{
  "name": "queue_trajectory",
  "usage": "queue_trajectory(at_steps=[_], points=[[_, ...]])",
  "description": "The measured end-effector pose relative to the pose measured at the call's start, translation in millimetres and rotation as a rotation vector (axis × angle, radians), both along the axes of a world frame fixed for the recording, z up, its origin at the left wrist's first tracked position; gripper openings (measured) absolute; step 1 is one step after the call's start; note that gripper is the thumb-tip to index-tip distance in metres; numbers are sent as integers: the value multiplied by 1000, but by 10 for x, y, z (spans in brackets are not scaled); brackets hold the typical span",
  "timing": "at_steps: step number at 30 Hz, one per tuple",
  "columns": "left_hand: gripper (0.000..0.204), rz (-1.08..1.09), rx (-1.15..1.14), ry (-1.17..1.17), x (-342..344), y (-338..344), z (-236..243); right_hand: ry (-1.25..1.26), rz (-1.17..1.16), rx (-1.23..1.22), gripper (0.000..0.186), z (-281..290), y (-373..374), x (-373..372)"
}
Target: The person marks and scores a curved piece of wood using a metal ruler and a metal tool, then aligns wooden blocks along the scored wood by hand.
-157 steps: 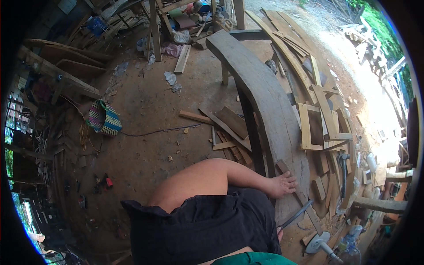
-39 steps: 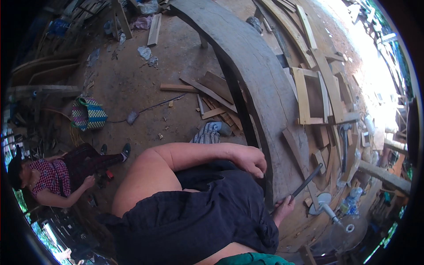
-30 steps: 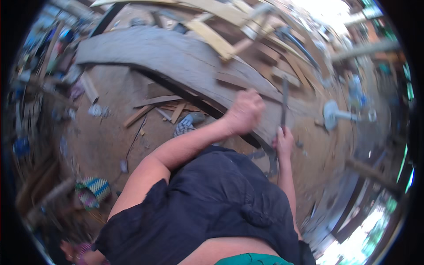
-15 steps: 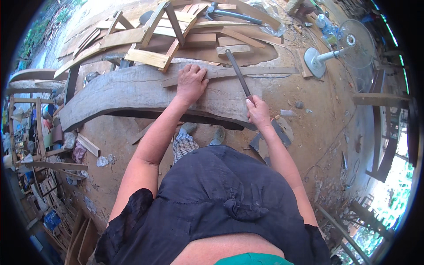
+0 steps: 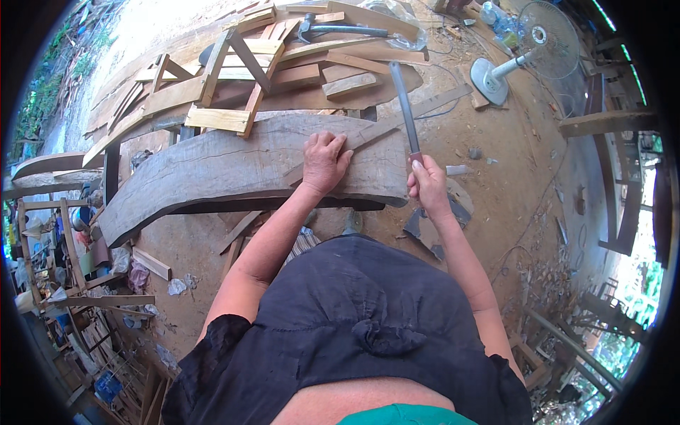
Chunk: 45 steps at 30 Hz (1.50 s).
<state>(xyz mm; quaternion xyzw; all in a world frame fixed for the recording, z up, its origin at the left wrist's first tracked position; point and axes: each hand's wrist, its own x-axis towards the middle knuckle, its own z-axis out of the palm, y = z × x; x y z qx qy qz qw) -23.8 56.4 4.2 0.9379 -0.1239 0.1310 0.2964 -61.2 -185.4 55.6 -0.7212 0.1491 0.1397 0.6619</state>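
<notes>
The thin wooden strip lies slantwise across the right-hand part of the table, a thick curved grey slab, and juts past its far right corner. It looks light and stiff, dry enough not to be slippery, though something this slender could probably snap or twist if levered on its overhang; the part backed by the table seems the surest place to hold. There the left hand lies palm down over it, fingers loosely bent; whether they clasp its edges is hidden.

The right hand, just beside the table's right end, is closed around the brown handle of a long, narrow grey tool. The tool seems rigid and of modest weight, best gripped by that handle. Its bar points away, crossing over the strip; contact cannot be told.

As for containers, clear plastic bottles lie well beyond the table's right end, and a crumpled clear bag lies past its far side. What either contains, if anything, is too small to tell.
</notes>
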Motion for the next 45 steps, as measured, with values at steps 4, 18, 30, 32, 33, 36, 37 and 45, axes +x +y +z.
queue_trajectory(at_steps=[4, 18, 30, 32, 33, 36, 37, 45], points=[[33, -36, -35, 13, 47, 27, -48, -109, 110, -137, 17, 105, 140, -64], [28, 34, 47, -29, -27, -2, -46, -341, 345, -745, 19, -363, 314, -57], [28, 59, 88, -58, 159, -133, -46, -293, 386, -948, 19, -381, 306, 26], [30, 69, 150, -85, 203, -197, -20, -297, 397, -984, 19, -378, 297, 66], [30, 67, 149, -88, 226, -229, -18, -298, 393, -985, 19, -360, 282, 92], [31, 87, 169, -59, 280, -299, -21, -296, 387, -1015, 18, -276, 233, 126], [31, 98, 173, -54, 287, -309, -24, -290, 397, -1027, 18, -264, 180, 78], [32, 104, 198, -49, 301, -285, -23, -187, 407, -1045, 18, -154, 6, -387]])
